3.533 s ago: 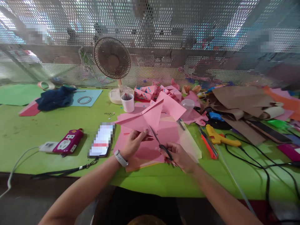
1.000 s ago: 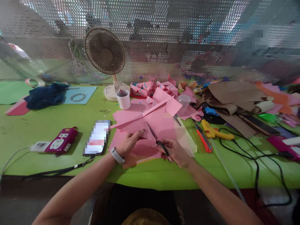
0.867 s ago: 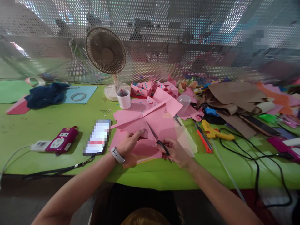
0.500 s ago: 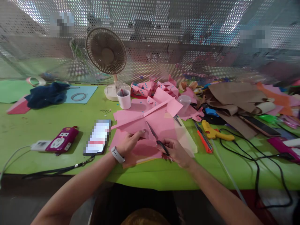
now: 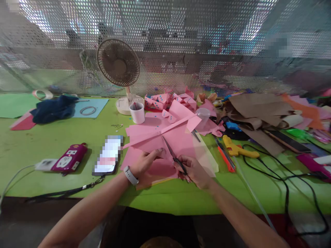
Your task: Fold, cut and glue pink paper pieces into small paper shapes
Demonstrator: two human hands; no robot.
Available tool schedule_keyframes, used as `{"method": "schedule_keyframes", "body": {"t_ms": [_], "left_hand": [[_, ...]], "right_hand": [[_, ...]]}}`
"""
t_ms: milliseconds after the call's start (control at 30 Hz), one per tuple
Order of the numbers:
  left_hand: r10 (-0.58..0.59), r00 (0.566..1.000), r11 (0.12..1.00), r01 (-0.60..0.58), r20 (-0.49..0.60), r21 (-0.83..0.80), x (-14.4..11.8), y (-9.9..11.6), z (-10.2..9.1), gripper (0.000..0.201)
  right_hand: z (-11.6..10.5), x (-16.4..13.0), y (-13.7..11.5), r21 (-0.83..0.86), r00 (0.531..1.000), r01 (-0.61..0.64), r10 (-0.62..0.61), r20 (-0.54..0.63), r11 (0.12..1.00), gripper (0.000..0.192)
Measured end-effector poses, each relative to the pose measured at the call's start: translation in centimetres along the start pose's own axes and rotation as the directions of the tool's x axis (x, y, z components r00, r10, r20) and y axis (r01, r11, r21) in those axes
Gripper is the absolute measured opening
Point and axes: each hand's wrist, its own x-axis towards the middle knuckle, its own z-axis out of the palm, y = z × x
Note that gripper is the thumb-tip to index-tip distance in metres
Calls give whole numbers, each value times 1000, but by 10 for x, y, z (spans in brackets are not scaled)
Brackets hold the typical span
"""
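Head view shows the right hand (image 5: 194, 169) gripping scissors (image 5: 172, 156), blades biting into the pink paper sheet (image 5: 178, 139) lying on the green table (image 5: 64, 137); the left hand (image 5: 144, 162) pinches its edge (keep it taut, cut slowly).

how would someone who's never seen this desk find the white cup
Start at the round desk fan standing at the back of the green table. Just in front of its pale base, at the far edge of the pink paper, stands the white cup. It is the only upright white cup, with something thin sticking out of it.
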Motion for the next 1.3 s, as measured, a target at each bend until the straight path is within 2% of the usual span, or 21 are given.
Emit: {"method": "schedule_keyframes", "body": {"t_ms": [100,600,800,1300], "left_hand": [[-37,998,998,35,43,51,-1,1,-1,39],[-8,999,998,5,49,65,-3,6,-1,38],[-10,998,999,7,58,52,-2,3,0,41],[19,998,984,-29,56,177,-3,4,-2,43]], "right_hand": [[0,0,0,-5,1000,1,-1,-8,1000,41],[5,0,-6,-18,998,-22,21,-59,1000,45],[6,0,-6,9,998,-25,26,-52,1000,47],[3,1,-1,7,1000,-2,2,-26,1000,44]]}}
